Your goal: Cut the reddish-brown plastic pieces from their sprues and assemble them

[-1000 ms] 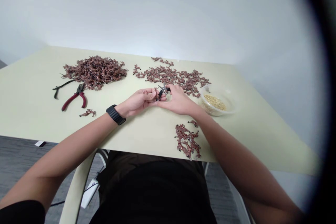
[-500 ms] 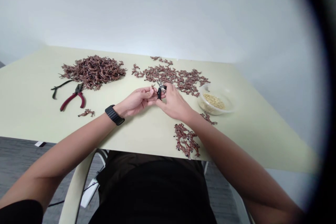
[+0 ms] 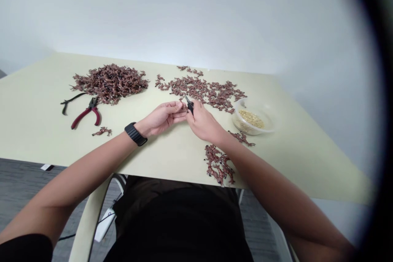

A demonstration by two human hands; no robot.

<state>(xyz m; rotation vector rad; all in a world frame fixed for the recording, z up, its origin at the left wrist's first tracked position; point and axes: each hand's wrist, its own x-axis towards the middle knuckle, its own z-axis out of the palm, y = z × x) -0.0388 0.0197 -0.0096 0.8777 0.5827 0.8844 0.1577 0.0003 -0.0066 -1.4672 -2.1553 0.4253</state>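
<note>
Over the middle of the table, my left hand (image 3: 164, 118) pinches a small brown figure (image 3: 181, 100) between thumb and fingers; it looks like an animal, though too small to name surely. My right hand (image 3: 202, 122) is wrapped round black-handled pliers (image 3: 190, 105), whose narrow metal jaws point up and left beside the figure. Whether the jaws touch the figure I cannot tell. Behind both hands lies a flat spread of similar brown figures (image 3: 196, 87). A smaller group of brown figures (image 3: 218, 164) rests by the near edge, below my right wrist.
A tall heap of brown figures (image 3: 112, 84) stands at the back left. Red-handled pliers (image 3: 89, 112) and a black-handled tool (image 3: 72, 100) lie before it, near a single figure (image 3: 102, 131). At the right is a clear plastic bowl (image 3: 270, 125) holding gold-coloured bits (image 3: 251, 119).
The pliers' handles, spread apart before, have come together in my right hand. My left hand has stayed nearly in place with the figure. The view has shifted slightly.
</note>
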